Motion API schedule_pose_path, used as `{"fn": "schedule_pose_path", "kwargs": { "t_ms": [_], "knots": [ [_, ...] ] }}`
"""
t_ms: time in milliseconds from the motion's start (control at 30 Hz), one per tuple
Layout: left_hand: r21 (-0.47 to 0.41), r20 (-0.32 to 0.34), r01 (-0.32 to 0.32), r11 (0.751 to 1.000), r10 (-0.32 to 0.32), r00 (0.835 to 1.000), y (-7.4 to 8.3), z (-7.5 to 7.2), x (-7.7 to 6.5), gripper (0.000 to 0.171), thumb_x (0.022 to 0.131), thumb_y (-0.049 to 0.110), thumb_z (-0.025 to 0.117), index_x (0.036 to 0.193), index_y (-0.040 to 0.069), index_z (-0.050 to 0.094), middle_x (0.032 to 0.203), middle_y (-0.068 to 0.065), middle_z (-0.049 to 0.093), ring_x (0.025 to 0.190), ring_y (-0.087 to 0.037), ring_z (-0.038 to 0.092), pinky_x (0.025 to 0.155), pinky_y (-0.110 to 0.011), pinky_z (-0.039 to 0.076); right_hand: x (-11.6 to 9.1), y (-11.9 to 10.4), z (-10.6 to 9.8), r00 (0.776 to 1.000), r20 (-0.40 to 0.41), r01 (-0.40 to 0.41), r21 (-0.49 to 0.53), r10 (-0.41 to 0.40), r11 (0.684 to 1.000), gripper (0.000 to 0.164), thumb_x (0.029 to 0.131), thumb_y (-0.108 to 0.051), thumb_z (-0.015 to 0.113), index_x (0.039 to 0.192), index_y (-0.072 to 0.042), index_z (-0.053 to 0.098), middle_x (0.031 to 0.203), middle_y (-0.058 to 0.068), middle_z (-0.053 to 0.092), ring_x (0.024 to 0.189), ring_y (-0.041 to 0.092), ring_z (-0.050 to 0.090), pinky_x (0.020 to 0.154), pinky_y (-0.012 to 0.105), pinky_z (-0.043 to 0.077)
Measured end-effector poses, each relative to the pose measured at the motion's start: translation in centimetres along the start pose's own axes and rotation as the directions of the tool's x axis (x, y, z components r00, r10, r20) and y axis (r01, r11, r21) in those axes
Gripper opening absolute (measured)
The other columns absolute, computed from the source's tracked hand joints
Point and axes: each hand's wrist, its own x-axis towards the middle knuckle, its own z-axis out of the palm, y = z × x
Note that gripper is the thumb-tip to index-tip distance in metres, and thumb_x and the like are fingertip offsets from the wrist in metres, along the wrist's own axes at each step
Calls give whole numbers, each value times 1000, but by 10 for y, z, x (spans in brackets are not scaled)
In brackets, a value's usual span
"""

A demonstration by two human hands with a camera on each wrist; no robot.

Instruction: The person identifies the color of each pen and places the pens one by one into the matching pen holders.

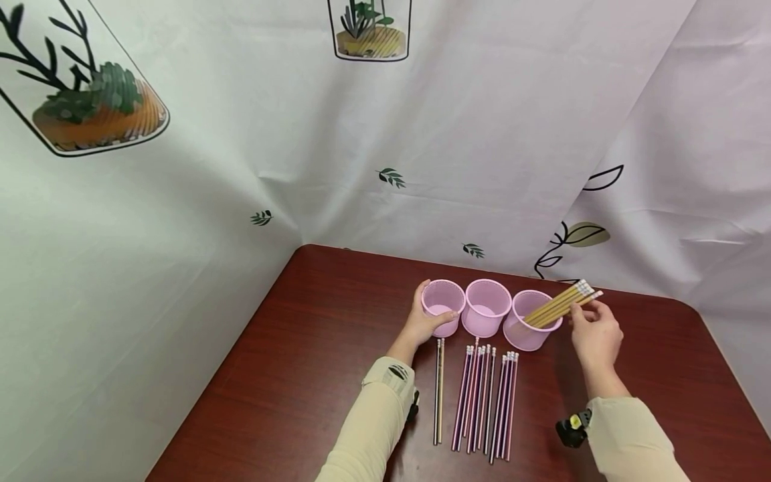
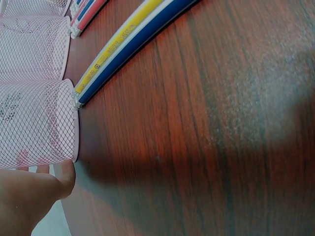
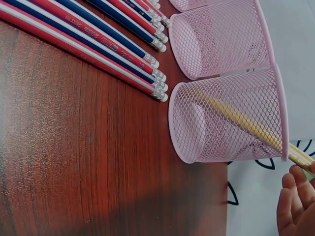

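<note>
"How much room is there to move?"

"The surface (image 1: 289, 375) runs wide left of the cups, as far as the printed cloth (image 1: 199, 294). Its back edge lies just behind them; rightward it stretches to a rounded corner."

"And the hands?"

"The left hand (image 1: 419, 327) curls its fingers round the left cup (image 1: 443, 294), thumb along the near side. The right hand (image 1: 598, 338) pinches the yellow pencils (image 1: 557, 306) near their eraser ends. Those lean inside the right cup (image 1: 524, 338), poking out past its rim."

"Count everything for me."

"Three pink mesh cups, side by side, the middle cup (image 1: 484, 321) included. On the surface before them: a left pair of pencils (image 1: 442, 388), one yellow, one dark blue; a middle group (image 1: 483, 399); a right group (image 1: 506, 407) of four."

"And the middle group?"

"Several; they and the yellow ones overlap too much for a sure number."
</note>
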Motion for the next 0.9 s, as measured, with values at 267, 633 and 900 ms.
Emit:
{"fn": "schedule_pose_path", "kwargs": {
  "t_ms": [267, 633, 900],
  "knots": [
    [-65, 22, -27, 998, 29, 999, 25, -2, -11, 88, 70, -6, 75, 140, -2, 22, 135, -30, 34, 121, -47, 33, 102, -58, 24, -3, 0, 5, 1000, -8, 13, -51, -13, 999, 37, 91, -28, 54, 117, -2, 59, 95, 17, 66, 53, -11, 38, 60, 26, 36],
    [12, -17, -3, 1000, 3, 1000, -3, 1, 0, 91, 69, 0, 78, 142, 10, 25, 136, -16, 40, 121, -33, 40, 102, -48, 31, -3, 4, 9, 999, -23, -24, -50, 23, 998, 38, 90, -34, 56, 111, -3, 60, 94, 15, 64, 65, 9, 48, 61, 28, 35],
    [19, -21, -5, 1000, 5, 1000, -1, 0, 0, 89, 70, 0, 78, 141, 12, 26, 137, -17, 39, 122, -34, 39, 102, -48, 30, -12, -10, 12, 983, -180, 50, 125, -27, 991, 38, 87, -28, 58, 114, -3, 47, 77, -7, 41, 68, 4, 37, 64, 24, 30]
  ]
}}
